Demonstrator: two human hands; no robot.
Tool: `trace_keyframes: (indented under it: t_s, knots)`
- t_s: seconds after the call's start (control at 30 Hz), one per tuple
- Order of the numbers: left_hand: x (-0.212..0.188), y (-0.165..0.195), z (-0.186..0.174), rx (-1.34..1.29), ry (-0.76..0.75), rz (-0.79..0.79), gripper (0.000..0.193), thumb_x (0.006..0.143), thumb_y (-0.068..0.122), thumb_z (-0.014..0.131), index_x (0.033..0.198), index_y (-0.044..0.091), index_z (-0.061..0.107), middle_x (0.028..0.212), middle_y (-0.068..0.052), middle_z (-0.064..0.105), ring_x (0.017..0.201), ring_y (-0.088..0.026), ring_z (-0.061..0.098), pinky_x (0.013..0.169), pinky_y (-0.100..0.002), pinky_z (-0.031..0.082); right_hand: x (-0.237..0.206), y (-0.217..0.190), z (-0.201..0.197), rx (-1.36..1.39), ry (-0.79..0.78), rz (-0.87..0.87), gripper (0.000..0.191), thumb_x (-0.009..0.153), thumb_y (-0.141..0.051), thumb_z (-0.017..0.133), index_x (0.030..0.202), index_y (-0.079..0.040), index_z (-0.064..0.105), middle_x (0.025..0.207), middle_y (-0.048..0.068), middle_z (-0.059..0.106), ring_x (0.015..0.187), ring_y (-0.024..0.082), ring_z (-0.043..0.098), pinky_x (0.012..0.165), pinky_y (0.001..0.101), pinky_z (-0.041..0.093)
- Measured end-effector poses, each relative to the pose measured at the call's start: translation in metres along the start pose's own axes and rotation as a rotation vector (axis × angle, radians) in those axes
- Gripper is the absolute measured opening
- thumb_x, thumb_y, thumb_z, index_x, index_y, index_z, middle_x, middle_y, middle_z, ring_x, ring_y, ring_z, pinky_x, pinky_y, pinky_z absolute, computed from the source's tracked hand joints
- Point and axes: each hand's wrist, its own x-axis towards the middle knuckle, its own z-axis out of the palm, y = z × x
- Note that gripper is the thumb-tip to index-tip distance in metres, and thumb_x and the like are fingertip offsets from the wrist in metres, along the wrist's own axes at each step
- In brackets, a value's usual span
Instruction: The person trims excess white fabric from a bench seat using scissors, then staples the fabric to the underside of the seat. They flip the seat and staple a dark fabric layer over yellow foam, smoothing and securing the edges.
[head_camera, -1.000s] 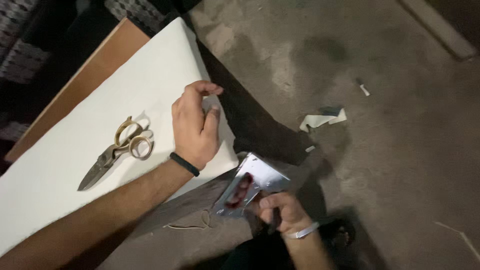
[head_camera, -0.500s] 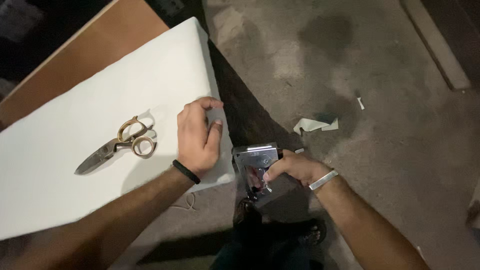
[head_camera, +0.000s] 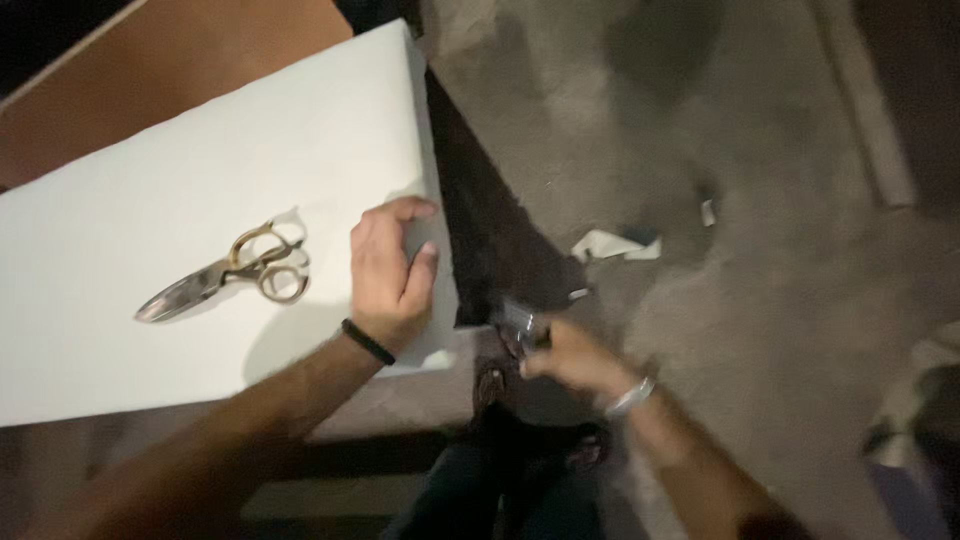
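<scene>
Your left hand (head_camera: 390, 272) lay palm-down on the white foam sheet (head_camera: 200, 200), near its right edge. Forearm came in from lower left, wrist about straight, black band (head_camera: 367, 341) on it. Fingers were curled loosely, tips toward the sheet's edge, thumb apart on the right side. That grip wasn't closed around anything: it pressed flat on the sheet.

Your right hand (head_camera: 565, 358) was lower, off the sheet's right corner, over the floor (head_camera: 760, 330). Forearm came in from lower right, metal bracelet (head_camera: 632, 397) at the wrist. Its grip was closed on a small shiny metal tool (head_camera: 520, 325), which stuck out toward the upper left, close to the sheet's corner. Motion blur there: I couldn't tell the tool's kind or whether it touched the sheet.

Scissors (head_camera: 228, 274) lay on the sheet, left of your left hand and apart from it, blades pointing lower left, brass-coloured handles toward the hand.

The sheet sat on a brown board tabletop (head_camera: 200, 70), which showed beyond its far edge. A dark cloth (head_camera: 490, 240) hung down beside the sheet's right edge. Pale scraps (head_camera: 612, 245) lay on the floor to the right, well apart from both hands. Your sandalled foot (head_camera: 580, 445) showed below the right hand.
</scene>
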Motion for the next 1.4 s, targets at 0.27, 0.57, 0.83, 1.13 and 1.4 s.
trace_keyframes:
  t_s: [0.27,0.57,0.83,1.13,1.4]
  knots:
    - [0.012,-0.01,-0.005,-0.077,0.119,-0.076,0.04,0.096,0.013,0.056,0.133,0.0,0.054,0.139,-0.02,0.061,0.132,-0.033,0.054,0.118,-0.048,0.039,-0.068,0.017,0.004,0.237,0.165,0.415,0.038,0.088,-0.011,0.068,0.124,-0.002,0.058,0.096,0.007,0.062,0.086,0.018,0.058,0.085,0.0377,0.049]
    - [0.073,0.024,-0.042,0.194,-0.308,-0.385,0.091,0.086,0.039,0.062,0.156,-0.004,0.021,0.166,-0.028,0.014,0.155,-0.042,0.011,0.12,-0.055,0.007,-0.073,-0.087,-0.053,0.24,0.385,0.332,0.056,0.07,0.005,0.066,0.125,-0.001,0.058,0.099,0.015,0.064,0.09,0.024,0.063,0.088,0.0371,0.049]
    - [0.21,-0.066,-0.03,0.464,-0.307,-0.5,0.082,0.095,0.043,0.051,0.159,0.002,0.019,0.169,-0.017,0.017,0.154,-0.036,0.013,0.123,-0.053,0.005,-0.039,-0.17,-0.139,-0.044,0.39,0.136,0.056,0.061,0.007,0.069,0.117,0.004,0.063,0.093,0.018,0.067,0.083,0.026,0.064,0.084,0.0383,0.051]
    - [0.246,-0.081,-0.035,0.547,-0.361,-0.77,0.074,0.098,0.037,0.045,0.161,0.015,0.013,0.168,-0.015,0.01,0.154,-0.034,0.01,0.123,-0.051,0.007,0.077,-0.244,-0.261,-0.571,-0.116,0.112,0.043,0.087,-0.017,0.066,0.126,0.001,0.061,0.101,0.017,0.073,0.086,0.024,0.073,0.085,0.0371,0.058]
    - [0.112,0.001,-0.054,0.464,-0.145,-1.103,0.083,0.093,0.031,0.054,0.16,0.006,0.011,0.168,-0.016,0.01,0.155,-0.031,0.01,0.124,-0.049,0.008,0.178,-0.326,-0.222,-0.734,-0.236,0.092,0.059,0.078,-0.017,0.077,0.131,0.003,0.06,0.114,0.022,0.074,0.103,0.029,0.076,0.095,0.0451,0.056]
